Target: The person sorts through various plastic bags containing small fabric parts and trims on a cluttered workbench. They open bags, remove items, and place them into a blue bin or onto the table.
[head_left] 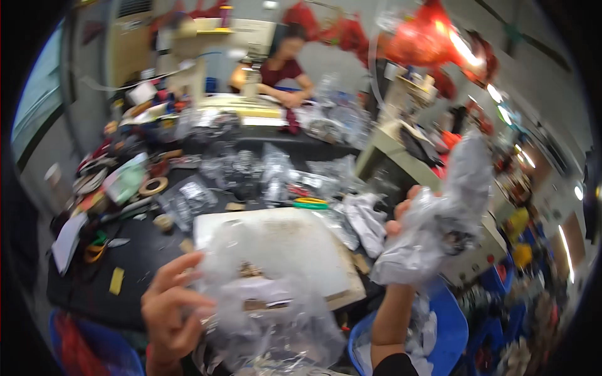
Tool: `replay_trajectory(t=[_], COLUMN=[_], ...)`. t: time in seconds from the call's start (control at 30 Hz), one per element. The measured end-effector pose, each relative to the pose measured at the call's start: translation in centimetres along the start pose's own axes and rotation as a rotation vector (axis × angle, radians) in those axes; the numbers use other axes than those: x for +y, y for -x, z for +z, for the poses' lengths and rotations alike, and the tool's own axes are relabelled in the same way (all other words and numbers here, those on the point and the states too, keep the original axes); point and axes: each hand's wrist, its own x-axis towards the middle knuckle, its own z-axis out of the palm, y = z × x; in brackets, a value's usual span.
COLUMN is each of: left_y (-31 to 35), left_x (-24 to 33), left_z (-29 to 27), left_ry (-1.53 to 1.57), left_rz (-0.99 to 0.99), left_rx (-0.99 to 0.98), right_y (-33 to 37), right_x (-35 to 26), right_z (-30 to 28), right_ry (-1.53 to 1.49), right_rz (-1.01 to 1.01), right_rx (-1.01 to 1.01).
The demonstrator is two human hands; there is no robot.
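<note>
My right hand (407, 210) is raised on the right, closed on a translucent plastic bag (433, 244). The bag covers much of the hand and has something dark inside that I cannot make out. At lower left, my left hand (172, 307) has bent fingers at the edge of a clear plastic bag (276, 329), seemingly gripping it. That bag is in front of me, over the near edge of a pale board (282, 241). White and brownish bits show through it.
Scissors (95, 250), a tape roll (153, 186) and green and yellow rings (311, 203) lie on the black table (144, 250). Blue bins (448, 319) stand below. Across the table a person (282, 72) sits at a sewing machine (251, 81). Red bags (420, 44) hang overhead.
</note>
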Motion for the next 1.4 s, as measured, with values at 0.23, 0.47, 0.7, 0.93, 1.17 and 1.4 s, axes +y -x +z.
replay_trajectory(t=[0.23,0.47,0.7,0.93,1.17,1.4], left_y=[-1.1,-3.3,-6.2,-6.5,-6.9,-8.4], left_x=[1.7,0.0,-0.2,-1.1,-2.1,-2.8], left_z=[1.1,0.5,-0.1,0.9,3.6,3.7], left_ry=[0.053,0.187,-0.127,0.029,0.056,-0.163], left_rz=[-0.074,0.11,0.272,0.128,0.198,0.302], left_rx=[0.072,0.408,0.373,0.415,0.325,0.255], right_y=[3.1,-1.8,-7.6,-3.2,0.6,-2.1], right_x=[6.7,10.6,3.7,3.9,10.5,6.2], right_z=[2.0,3.1,5.9,5.3,0.2,3.8], right_ry=[0.424,1.898,1.843,1.958,1.818,1.457], right_rz=[0.213,0.254,0.867,0.191,0.401,0.04], right_rx=[0.529,-0.774,-0.87,-0.527,-0.392,0.073])
